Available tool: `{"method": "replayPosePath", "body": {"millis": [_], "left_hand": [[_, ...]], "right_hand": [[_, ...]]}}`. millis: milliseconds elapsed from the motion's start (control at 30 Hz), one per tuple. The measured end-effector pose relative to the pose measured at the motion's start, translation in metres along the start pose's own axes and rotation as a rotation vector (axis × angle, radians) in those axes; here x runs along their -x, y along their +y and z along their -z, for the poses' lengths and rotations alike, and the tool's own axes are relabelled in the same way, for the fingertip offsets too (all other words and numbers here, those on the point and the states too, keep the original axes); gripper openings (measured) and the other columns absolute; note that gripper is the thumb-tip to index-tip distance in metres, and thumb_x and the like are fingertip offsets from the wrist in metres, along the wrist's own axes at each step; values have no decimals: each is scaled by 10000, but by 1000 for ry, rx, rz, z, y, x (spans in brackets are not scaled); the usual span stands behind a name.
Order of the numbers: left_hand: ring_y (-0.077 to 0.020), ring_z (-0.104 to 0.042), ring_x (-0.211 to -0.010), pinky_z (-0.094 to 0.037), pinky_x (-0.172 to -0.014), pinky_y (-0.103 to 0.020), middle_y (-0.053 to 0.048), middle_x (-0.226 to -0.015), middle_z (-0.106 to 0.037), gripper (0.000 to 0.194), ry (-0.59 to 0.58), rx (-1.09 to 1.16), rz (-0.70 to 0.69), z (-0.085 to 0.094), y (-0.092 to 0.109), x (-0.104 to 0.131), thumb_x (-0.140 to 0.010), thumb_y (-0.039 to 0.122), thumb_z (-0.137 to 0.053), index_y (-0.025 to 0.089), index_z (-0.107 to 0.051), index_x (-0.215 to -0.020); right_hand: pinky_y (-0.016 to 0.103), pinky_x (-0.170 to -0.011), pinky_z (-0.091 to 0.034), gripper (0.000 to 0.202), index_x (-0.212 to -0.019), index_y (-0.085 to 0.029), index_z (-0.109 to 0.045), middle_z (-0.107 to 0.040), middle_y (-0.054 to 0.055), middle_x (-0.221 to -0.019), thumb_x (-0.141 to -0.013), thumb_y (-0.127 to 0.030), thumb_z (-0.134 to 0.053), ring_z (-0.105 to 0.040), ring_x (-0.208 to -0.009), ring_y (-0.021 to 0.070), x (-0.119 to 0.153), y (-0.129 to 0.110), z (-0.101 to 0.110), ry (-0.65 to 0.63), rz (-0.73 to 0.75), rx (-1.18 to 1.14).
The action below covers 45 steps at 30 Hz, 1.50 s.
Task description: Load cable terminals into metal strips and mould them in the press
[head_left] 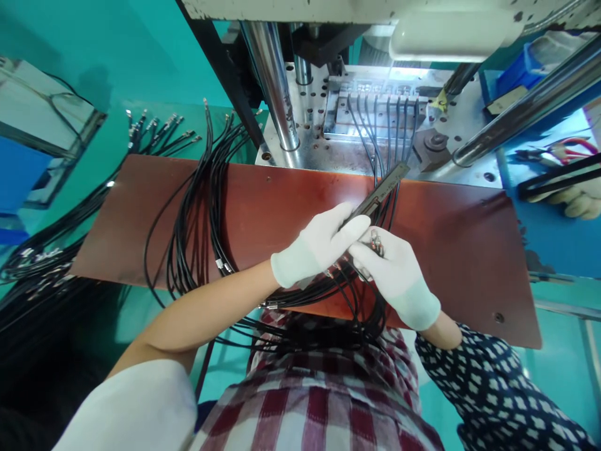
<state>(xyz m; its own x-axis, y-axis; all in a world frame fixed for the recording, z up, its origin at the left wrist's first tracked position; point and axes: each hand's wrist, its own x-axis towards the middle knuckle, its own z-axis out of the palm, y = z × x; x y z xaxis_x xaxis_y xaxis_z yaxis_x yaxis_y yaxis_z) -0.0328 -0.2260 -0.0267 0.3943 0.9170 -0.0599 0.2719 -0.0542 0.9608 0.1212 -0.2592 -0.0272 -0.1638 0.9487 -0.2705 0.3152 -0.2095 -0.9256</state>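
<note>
My left hand (323, 239), in a white glove, is closed round a long flat metal bar (382, 191) that slants up to the right over the brown board (464, 250). Right beside it, my right hand (392, 266), gloved too, is closed on black cables with metal ends (375, 241). The two hands touch near the bar's lower part, and the fingertips partly hide what they grip. A bundle of black cables (310, 291) loops under my wrists to my lap. Beyond the bar, several cables (389, 134) run into a metal mould (335, 116).
The mould rests on a steel press bed (310, 156) between shiny upright columns (275, 81). Black cable bundles (206, 181) hang over the board's left side, with more (51, 269) farther left. Pliers (558, 152) and a blue bin (519, 69) are at the right.
</note>
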Motion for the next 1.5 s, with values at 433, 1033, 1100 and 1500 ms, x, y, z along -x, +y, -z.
{"method": "replayPosePath", "body": {"millis": [433, 1033, 1100, 1500], "left_hand": [[-74, -410, -562, -363, -539, -220, 24, -661, -475, 484, -182, 307, 8, 8, -2, -1, -1003, 566, -411, 160, -486, -751], [-65, -416, -541, -366, -511, -206, 22, -648, -484, 493, -246, 368, 65, 8, -2, -1, -1002, 565, -414, 151, -495, -747], [-67, -422, -537, -365, -504, -207, 22, -645, -488, 497, -239, 368, 72, 8, -3, -1, -997, 573, -421, 150, -501, -748], [-62, -435, -541, -359, -493, -198, 19, -647, -493, 506, -251, 381, 92, 9, 0, -2, -997, 568, -429, 142, -502, -733]], "right_hand": [[266, -709, -475, 55, -808, -196, -670, -654, 6, -852, -816, -250, -670, -585, -743, 135, 23, 13, 12, 294, 95, 78], [264, -609, -451, 246, -904, -211, -701, -637, -39, -717, -688, -255, -811, -533, -611, 121, 30, 26, 28, 266, 50, 73], [260, -577, -429, 258, -723, -202, -606, -620, -46, -662, -634, -249, -843, -512, -579, 115, 30, 27, 26, 332, 7, 22], [270, -637, -497, 323, -1040, -159, -709, -711, 38, -744, -865, -431, -699, -617, -662, 145, 30, 23, 49, -155, -127, -209]]}}
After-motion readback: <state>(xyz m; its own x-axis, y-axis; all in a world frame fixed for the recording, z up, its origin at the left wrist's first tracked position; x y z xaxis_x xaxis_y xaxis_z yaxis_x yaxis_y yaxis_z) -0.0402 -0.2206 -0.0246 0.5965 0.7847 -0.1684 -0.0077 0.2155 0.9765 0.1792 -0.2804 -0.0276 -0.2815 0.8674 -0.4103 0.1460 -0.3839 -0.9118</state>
